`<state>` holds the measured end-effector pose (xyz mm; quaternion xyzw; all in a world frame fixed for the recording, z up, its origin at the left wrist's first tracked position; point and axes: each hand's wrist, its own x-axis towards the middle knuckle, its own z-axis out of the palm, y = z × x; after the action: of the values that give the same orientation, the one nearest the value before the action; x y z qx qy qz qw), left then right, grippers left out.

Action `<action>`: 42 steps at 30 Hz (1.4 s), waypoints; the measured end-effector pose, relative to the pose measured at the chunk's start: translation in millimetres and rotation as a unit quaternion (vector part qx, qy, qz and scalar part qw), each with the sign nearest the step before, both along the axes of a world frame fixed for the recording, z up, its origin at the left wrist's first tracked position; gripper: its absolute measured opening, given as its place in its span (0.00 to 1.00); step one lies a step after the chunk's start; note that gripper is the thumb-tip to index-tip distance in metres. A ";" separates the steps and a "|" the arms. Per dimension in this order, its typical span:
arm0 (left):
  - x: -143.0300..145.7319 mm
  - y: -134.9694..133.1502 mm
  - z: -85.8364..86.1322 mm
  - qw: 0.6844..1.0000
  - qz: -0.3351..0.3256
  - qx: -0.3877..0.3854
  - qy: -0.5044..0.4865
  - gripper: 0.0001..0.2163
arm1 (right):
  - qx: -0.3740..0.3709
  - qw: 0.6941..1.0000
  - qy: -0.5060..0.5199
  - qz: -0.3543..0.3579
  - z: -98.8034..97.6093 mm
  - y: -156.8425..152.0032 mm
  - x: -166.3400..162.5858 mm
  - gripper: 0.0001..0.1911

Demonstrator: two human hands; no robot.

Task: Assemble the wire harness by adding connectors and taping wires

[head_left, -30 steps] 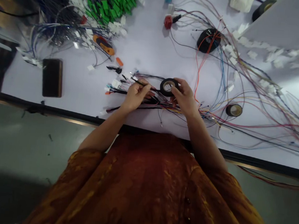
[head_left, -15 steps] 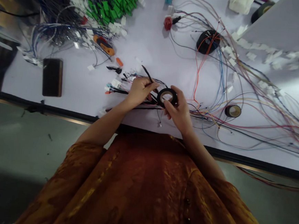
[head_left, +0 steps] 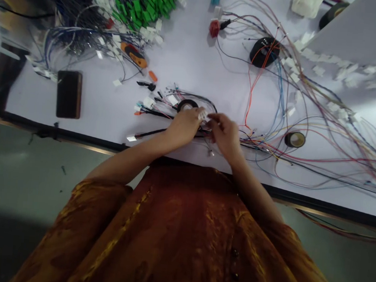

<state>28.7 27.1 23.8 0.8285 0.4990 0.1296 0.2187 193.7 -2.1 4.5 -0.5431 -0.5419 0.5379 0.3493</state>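
Near the table's front edge, my left hand (head_left: 185, 125) is closed, its fingertips around a small white connector (head_left: 203, 115). My right hand (head_left: 225, 135) is right beside it, thumb and fingers pinched at the connector's right side. What lies in that pinch is too small to make out. A roll of black tape (head_left: 187, 102) shows just beyond my left hand, partly covered by it. Under both hands runs a wire harness (head_left: 157, 112), with black-sleeved branches and small plugs fanning out to the left.
Left are a phone (head_left: 68, 94), an orange cutter (head_left: 133, 55) and a heap of green connectors (head_left: 146, 7). To the right, loose wires (head_left: 319, 160) spread past a small tape roll (head_left: 294, 139) and a larger black roll (head_left: 264, 52). The table edge (head_left: 93, 140) runs close below my hands.
The black tape roll has left my right hand and now sits beyond my left hand. The dark strip my left hand held is no longer visible there; a white connector is in its fingers instead.
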 end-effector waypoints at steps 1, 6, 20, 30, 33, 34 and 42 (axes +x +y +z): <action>1.9 -6.8 2.7 0.999 -0.003 -0.008 0.040 0.11 | 0.035 0.999 -0.012 -0.012 4.4 14.8 5.0 0.13; 14.5 -26.9 16.1 0.987 -0.009 -0.005 0.159 0.17 | 0.114 0.970 -0.118 0.177 9.8 89.6 -18.8 0.07; -15.3 -5.8 -40.2 0.883 0.217 -0.120 -0.399 0.09 | 0.119 0.984 -0.124 0.046 -4.6 80.5 18.1 0.21; -7.7 13.0 -42.3 0.872 0.224 -0.192 -0.390 0.03 | 0.225 0.897 -0.294 0.241 -6.9 67.8 10.6 0.24; -8.3 13.1 -45.2 0.882 0.230 -0.171 -0.373 0.04 | 0.233 0.887 -0.306 0.257 -2.8 62.8 9.6 0.15; -8.7 13.3 -46.7 0.889 0.220 -0.165 -0.367 0.04 | 0.235 0.883 -0.314 0.258 -1.8 61.7 10.9 0.13; -8.4 12.2 -49.9 0.895 0.177 -0.162 -0.376 0.07 | 0.254 0.823 -0.422 0.282 8.4 53.3 -2.5 0.10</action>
<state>20.2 39.3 -26.0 0.5692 0.5317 0.3857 0.4945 191.2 51.2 12.9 -0.4326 -0.8835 0.1740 0.0452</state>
